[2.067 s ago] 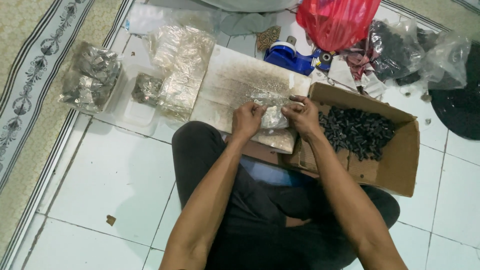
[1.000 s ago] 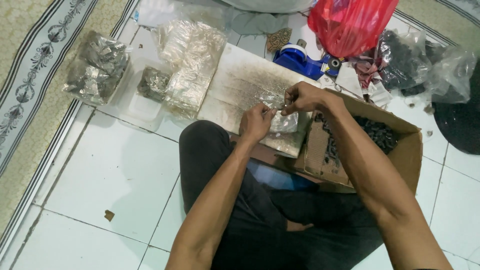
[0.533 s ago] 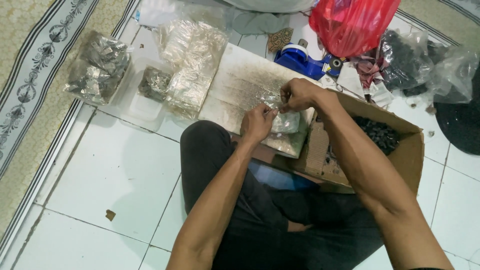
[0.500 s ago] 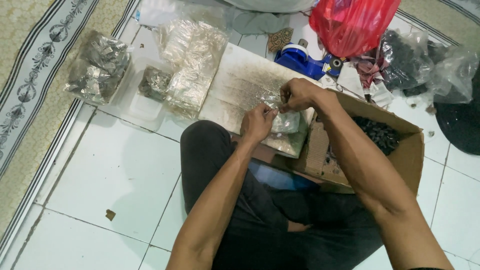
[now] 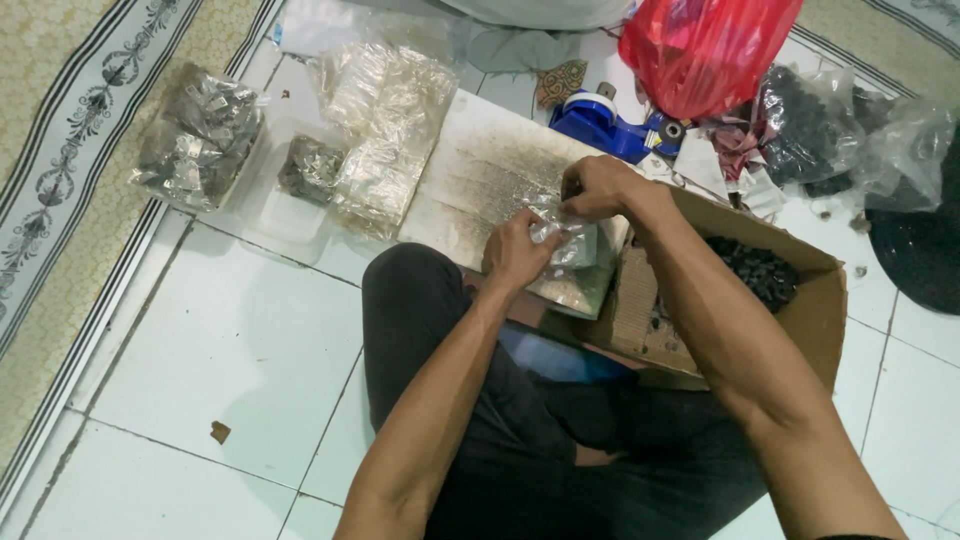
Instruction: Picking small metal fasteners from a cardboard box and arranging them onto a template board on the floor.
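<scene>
Since the earlier frame the right hand point(image 5: 598, 187) has lifted slightly, away from the cardboard box point(image 5: 790, 320). Both it and the left hand point(image 5: 517, 252) pinch the small clear bag point(image 5: 567, 238) over the worn board point(image 5: 490, 180), apparently closing its mouth; sealing next calls for a steady grip.

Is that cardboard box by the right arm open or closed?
Open: the cardboard box has its flaps up, with small dark pieces visible inside.

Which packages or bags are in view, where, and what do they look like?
Small clear bag: pinched in left hand and right hand, over the board.
Cardboard box: right of the lap, brown, open, dark pieces inside.
Red plastic bag: top, bulging.
Clear bag stack: top centre, flat.
Filled clear bags: top left, greyish.
</scene>
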